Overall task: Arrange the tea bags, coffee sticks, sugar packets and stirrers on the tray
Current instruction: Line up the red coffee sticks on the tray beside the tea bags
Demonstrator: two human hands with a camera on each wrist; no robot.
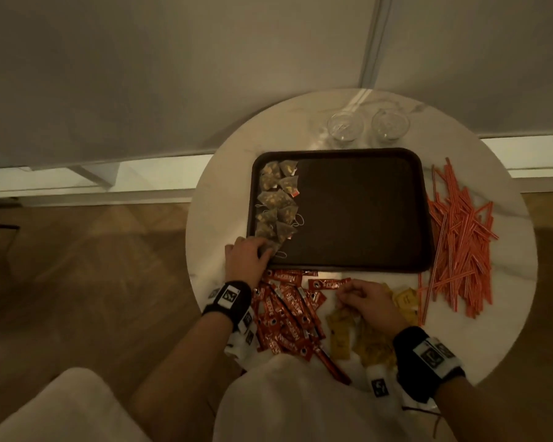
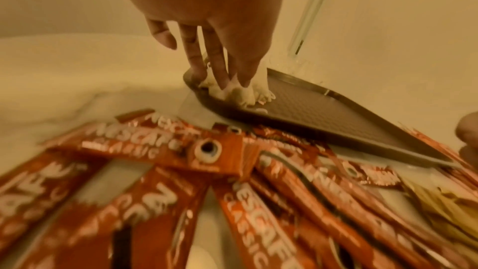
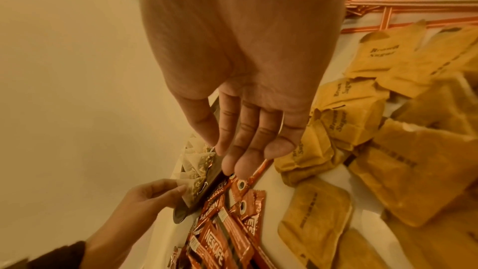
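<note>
A dark tray [image 1: 358, 212] lies on the round white table [image 1: 505, 282]. Several pyramid tea bags [image 1: 276, 202] run in a column down the tray's left side. My left hand [image 1: 262, 250] presses straight fingers [image 2: 220, 73] on the tea bag in the near left corner, thumb apart. Red coffee sticks [image 1: 288, 317] lie heaped in front of the tray. My right hand [image 1: 344, 293] hovers over them, fingers loosely extended, fingertips [image 3: 240, 169] at the end of one coffee stick [image 1: 329, 283]. Yellow sugar packets [image 3: 362, 109] lie beneath and right of that hand. Orange stirrers [image 1: 457, 237] are piled right of the tray.
Two clear glasses [image 1: 345, 126] [image 1: 390, 124] stand behind the tray near the wall. White fabric [image 1: 284, 403] covers my lap at the table's near edge. The tray's middle and right are bare. Wooden floor lies to the left.
</note>
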